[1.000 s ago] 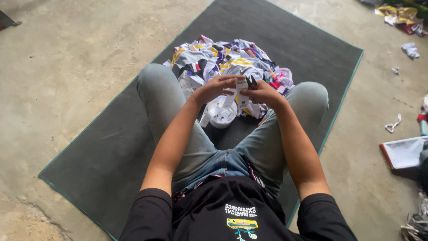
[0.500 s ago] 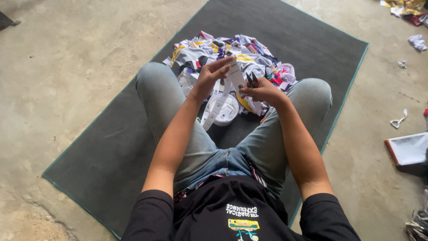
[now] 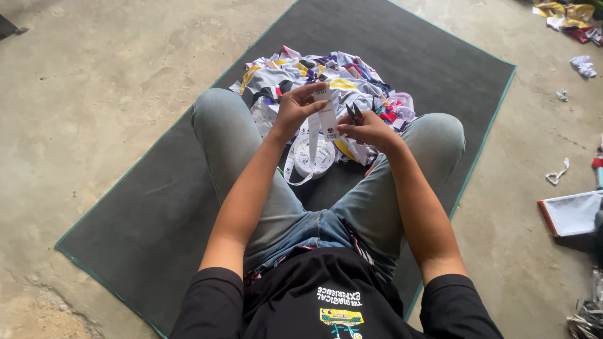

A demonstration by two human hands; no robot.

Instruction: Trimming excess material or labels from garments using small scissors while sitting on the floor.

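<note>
At centre frame, the left hand (image 3: 294, 112) has lifted the white label strip (image 3: 326, 113) higher, fingers pinching it; the right hand (image 3: 370, 130) grips small snips (image 3: 354, 113) just beside it, poised.

Two hands: left hand (image 3: 294, 113), right hand (image 3: 370, 130). One white strip (image 3: 327, 113), held up in the left fingers (image 3: 312, 93). One small pair of snips (image 3: 353, 113) in the right hand. One roll (image 3: 316, 157) of white tape between the knees. One mat (image 3: 151, 207), dark with a green edge. One heap of printed cloth pieces (image 3: 326, 75); single pieces too tangled to count. One white board (image 3: 573, 212) with a red edge, on the floor at right. Loose scraps on the floor: two small white ones (image 3: 558, 172) (image 3: 583, 64), plus one yellow-red bundle (image 3: 565, 12) at the top corner.
</note>
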